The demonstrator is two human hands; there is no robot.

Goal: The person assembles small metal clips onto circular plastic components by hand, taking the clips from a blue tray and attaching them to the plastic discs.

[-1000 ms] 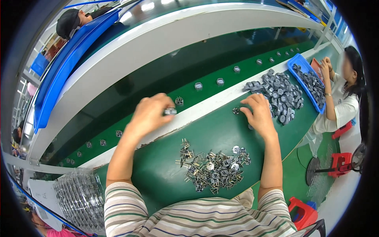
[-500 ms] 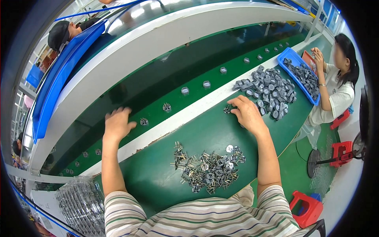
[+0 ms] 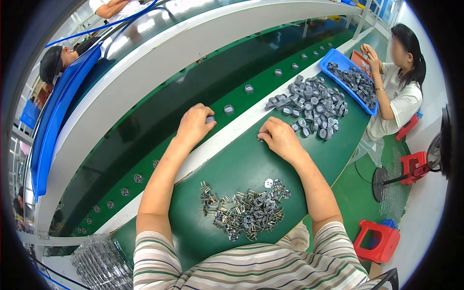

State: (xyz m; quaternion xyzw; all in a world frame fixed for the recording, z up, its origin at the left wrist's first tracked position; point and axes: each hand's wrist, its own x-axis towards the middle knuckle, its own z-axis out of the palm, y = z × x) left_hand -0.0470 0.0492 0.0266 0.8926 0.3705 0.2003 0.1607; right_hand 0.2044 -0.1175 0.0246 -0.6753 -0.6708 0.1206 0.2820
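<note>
Through the head camera I see my left hand [image 3: 195,124] over the green belt [image 3: 263,82], fingers closed around a gray cap [image 3: 210,119]. My right hand [image 3: 280,137] pinches a small part [image 3: 261,139], mostly hidden, above the green bench [image 3: 232,166]. Just beyond it lies a heap of gray caps [image 3: 314,104]; nearer me, a pile of pronged parts [image 3: 246,215]. A white rail [image 3: 224,137] separates bench and belt, my left forearm crossing it. At right, a blue tray [image 3: 333,54] of caps sits before a co-worker [image 3: 398,96]. Markings on the caps are too small to read. A red stool [image 3: 386,237] stands on the green floor [image 3: 338,227].
</note>
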